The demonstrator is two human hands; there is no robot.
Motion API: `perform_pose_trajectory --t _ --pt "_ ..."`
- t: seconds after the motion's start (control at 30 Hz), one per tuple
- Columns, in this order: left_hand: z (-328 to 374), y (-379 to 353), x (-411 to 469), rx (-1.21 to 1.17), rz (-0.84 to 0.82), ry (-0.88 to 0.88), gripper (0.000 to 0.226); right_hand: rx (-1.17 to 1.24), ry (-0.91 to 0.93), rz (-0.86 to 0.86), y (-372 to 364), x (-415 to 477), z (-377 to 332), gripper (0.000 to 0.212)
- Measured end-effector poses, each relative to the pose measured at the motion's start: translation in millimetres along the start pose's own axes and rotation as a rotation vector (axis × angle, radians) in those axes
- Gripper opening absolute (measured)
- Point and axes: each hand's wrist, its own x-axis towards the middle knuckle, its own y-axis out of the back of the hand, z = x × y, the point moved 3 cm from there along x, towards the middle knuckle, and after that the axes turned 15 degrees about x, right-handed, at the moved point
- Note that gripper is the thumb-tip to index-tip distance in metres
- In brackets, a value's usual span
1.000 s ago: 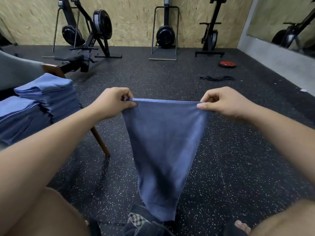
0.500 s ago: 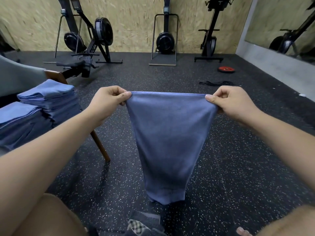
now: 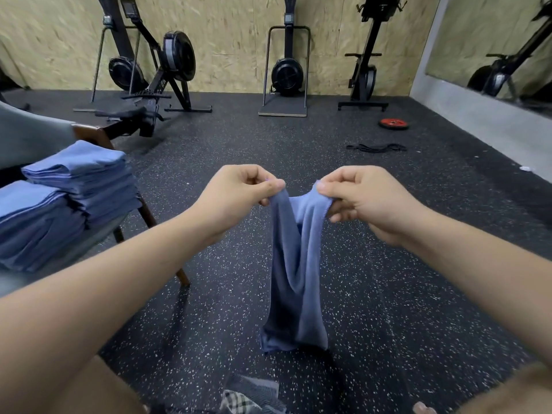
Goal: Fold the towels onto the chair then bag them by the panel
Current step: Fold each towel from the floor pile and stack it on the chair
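In the middle of the frame the left hand and right hand each pinch a top corner of the blue towel. The corners are close together and the cloth hangs doubled above the floor. For a clean fold, match the corners and side edges exactly. Let the hanging halves settle flat before laying it on the folded stacks on the chair at the left.
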Motion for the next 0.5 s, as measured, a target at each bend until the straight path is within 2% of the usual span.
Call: perform_pose_trajectory --t 0.33,0.5 --pt "20.6 -4.1 -15.3 0.062 -0.085 -0.126 0.008 0.003 0.023 -0.170 -15.3 -8.2 -3.7 0.020" --pt "24.3 -5.1 -19.7 0.164 -0.073 -0.197 0.006 -0.127 0.114 -0.201 -15.5 -11.5 -7.4 0.008"
